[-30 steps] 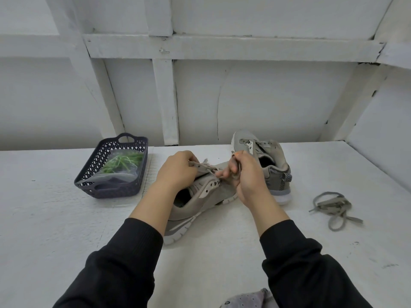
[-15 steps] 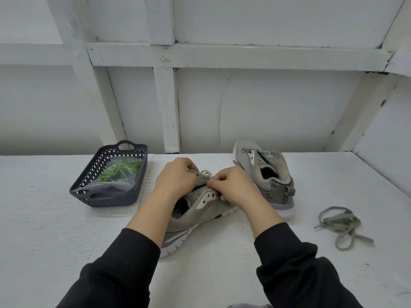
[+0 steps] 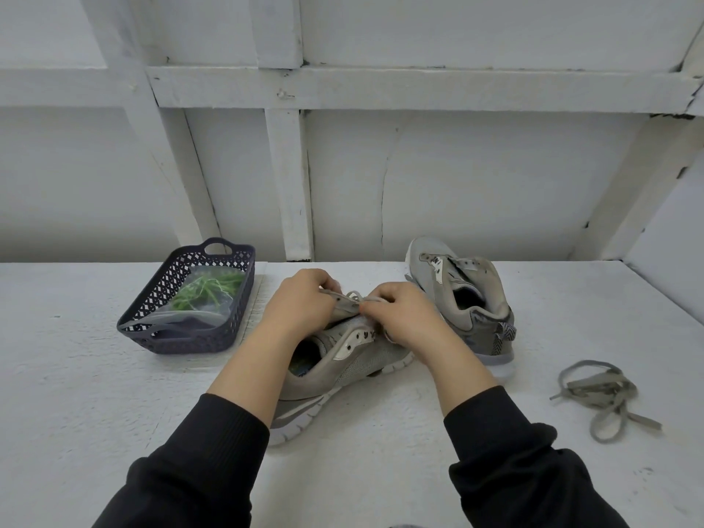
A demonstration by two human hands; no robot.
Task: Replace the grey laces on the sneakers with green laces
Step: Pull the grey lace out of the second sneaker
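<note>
A grey sneaker lies tilted on the white table in front of me, heel toward me. My left hand grips its upper eyelet flap. My right hand pinches the grey lace at the eyelets, right beside the left hand. A second grey sneaker stands upright behind my right hand, with no lace in its eyelets. A loose grey lace lies bundled on the table at the right. Green laces sit in a clear bag inside a dark basket at the left.
A white panelled wall with beams runs along the table's back edge. A side wall closes in at the far right. A scrap of grey cloth peeks in at the bottom edge.
My right hand has come down from a raised pull to the eyelets, close beside the left hand. The head view has tilted slightly, shifting everything lower in frame.
</note>
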